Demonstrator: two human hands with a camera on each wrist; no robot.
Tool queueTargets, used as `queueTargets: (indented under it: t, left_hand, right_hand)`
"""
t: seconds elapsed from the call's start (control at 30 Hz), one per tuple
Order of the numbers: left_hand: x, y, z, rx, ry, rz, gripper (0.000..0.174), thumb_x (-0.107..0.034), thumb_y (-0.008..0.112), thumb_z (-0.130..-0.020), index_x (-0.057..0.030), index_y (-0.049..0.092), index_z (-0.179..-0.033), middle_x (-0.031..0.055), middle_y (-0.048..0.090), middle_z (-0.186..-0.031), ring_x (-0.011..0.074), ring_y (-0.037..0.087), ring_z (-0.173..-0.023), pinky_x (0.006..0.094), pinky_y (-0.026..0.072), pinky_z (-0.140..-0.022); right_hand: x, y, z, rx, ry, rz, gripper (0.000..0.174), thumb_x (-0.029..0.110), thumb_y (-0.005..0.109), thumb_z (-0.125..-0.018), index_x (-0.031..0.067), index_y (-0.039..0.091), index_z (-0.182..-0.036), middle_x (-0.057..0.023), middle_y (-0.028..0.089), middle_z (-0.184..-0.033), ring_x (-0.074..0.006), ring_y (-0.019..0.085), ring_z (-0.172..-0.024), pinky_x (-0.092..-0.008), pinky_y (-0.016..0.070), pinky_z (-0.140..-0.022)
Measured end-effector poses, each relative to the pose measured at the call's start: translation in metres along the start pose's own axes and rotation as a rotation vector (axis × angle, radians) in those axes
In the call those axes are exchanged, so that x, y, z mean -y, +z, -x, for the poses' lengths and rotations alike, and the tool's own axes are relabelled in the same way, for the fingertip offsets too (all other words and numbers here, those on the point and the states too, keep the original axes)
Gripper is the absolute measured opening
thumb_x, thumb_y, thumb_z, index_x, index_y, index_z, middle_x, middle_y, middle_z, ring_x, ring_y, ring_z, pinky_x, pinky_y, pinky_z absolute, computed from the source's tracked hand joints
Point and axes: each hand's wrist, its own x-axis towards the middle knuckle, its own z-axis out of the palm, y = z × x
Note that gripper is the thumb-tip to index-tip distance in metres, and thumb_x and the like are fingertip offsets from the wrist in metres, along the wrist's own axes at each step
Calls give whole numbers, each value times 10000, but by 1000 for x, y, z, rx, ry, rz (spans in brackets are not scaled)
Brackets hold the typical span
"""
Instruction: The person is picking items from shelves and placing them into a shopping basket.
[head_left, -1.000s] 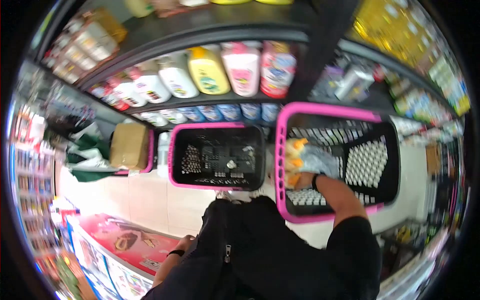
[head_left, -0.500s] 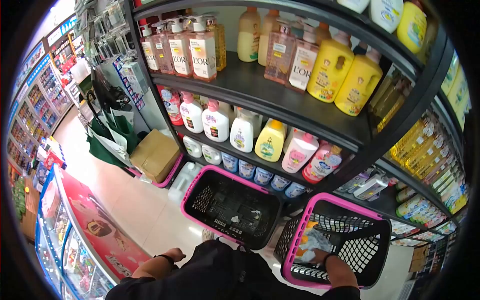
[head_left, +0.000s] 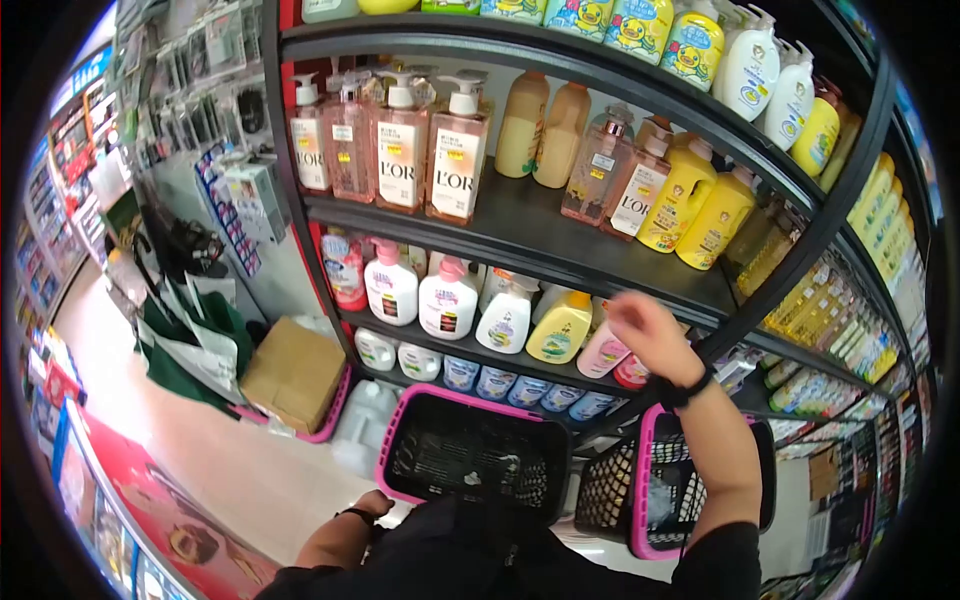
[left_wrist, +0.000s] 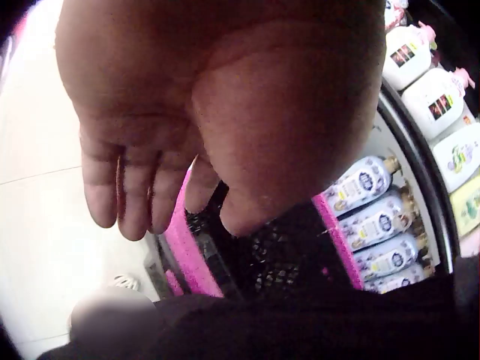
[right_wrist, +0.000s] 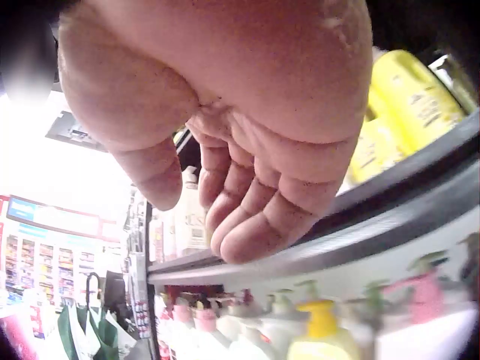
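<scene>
My right hand (head_left: 655, 335) is raised in front of the lower shelf, fingers loosely bent and holding nothing. In the head view it overlaps a pink lotion bottle (head_left: 603, 350). The right wrist view shows the bare palm (right_wrist: 247, 135) at the shelf edge, above a yellow-capped pump bottle (right_wrist: 322, 334). Left of the hand stand a yellow bottle (head_left: 560, 328) and white pump bottles (head_left: 447, 300). My left hand (head_left: 376, 503) hangs low beside a black basket with a pink rim (head_left: 395, 430); in the left wrist view its fingers (left_wrist: 135, 187) are relaxed and empty.
A second pink-rimmed basket (head_left: 645, 470) stands under my right forearm, with a clear plastic bag (head_left: 662, 500) inside. A cardboard box (head_left: 298, 375), a clear jug (head_left: 365, 430) and green-and-white umbrellas (head_left: 190, 335) are at left. Pink pump bottles (head_left: 397, 150) fill the shelf above.
My right hand has left the bag in the right basket and risen empty to the bottle shelf. The head view has tilted up toward the shelves. The left hand still hangs low.
</scene>
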Motion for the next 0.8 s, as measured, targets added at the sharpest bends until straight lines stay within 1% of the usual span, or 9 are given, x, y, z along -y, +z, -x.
queueTargets:
  t: [0.13, 0.17, 0.23, 0.27, 0.3, 0.33, 0.43, 0.6, 0.8]
  left_hand:
    - [30, -37, -20, -77, 118, 100, 467, -422, 562, -895, 10, 734, -937, 253, 705, -995, 401, 663, -1000, 476, 493, -908]
    - [67, -33, -51, -38, 315, -161, 462, -422, 568, -897, 7, 735, -934, 237, 714, -945, 386, 675, -956, 466, 503, -886]
    - [84, -47, -27, -13, 108, -16, 459, -431, 595, -902, 2, 733, -840, 189, 730, -862, 333, 700, -886, 448, 515, -852]
    - [123, -31, -39, -127, 210, -29, 454, -437, 602, -907, -14, 732, -802, 156, 728, -800, 289, 706, -794, 435, 536, -780]
    - [131, -42, -14, 78, 103, 9, 445, -430, 607, -914, -15, 734, -815, 140, 723, -772, 256, 704, -733, 431, 546, -719]
    - [150, -30, -3, -44, 192, -102, 450, -424, 593, -930, -16, 729, -798, 133, 717, -747, 242, 701, -696, 447, 546, -687]
    - [171, -29, 26, -5, 59, -49, 447, -426, 590, -932, -16, 726, -819, 137, 717, -762, 251, 701, -716, 449, 544, -697]
    - [172, -43, 28, -26, 35, -14, 443, -431, 583, -934, -17, 721, -852, 144, 717, -787, 265, 701, -751, 454, 540, -713]
    - [168, -54, 11, -110, 219, -153, 442, -436, 576, -936, -19, 716, -892, 151, 718, -817, 283, 701, -792, 460, 535, -731]
  right_hand:
    - [35, 77, -121, -110, -193, -142, 376, 121, 737, -875, 17, 586, -1203, -71, 623, -1084, -140, 600, -992, -294, 525, -857]
    - [46, 91, -146, -192, -222, -23, 457, 147, 764, -851, 10, 567, -1240, -105, 613, -1130, -181, 603, -1041, -315, 532, -865]
    - [50, 118, -196, -351, -214, 11, 648, 240, 820, -786, -31, 523, -1294, -181, 601, -1195, -264, 610, -1077, -378, 518, -921]
    - [64, 124, -209, -403, -146, 13, 727, 270, 837, -763, -64, 493, -1310, -218, 591, -1224, -273, 603, -1114, -393, 503, -947]
    - [62, 134, -225, -475, -126, -43, 739, 268, 839, -761, -74, 484, -1312, -222, 602, -1210, -276, 613, -1104, -389, 510, -934]
    - [58, 141, -239, -543, -106, -104, 751, 265, 841, -759, -83, 474, -1314, -227, 613, -1197, -279, 624, -1094, -385, 517, -920]
    - [64, 151, -249, -438, -70, -279, 749, 257, 843, -757, -100, 473, -1301, -218, 646, -1144, -282, 653, -1045, -373, 529, -893]
    - [48, 156, -262, -428, -77, -222, 664, 236, 837, -769, -106, 511, -1235, -196, 669, -1135, -253, 668, -1018, -352, 532, -880]
    - [75, 139, -226, -351, -21, -367, 595, 202, 815, -800, -92, 516, -1222, -177, 661, -1142, -225, 670, -993, -341, 539, -862]
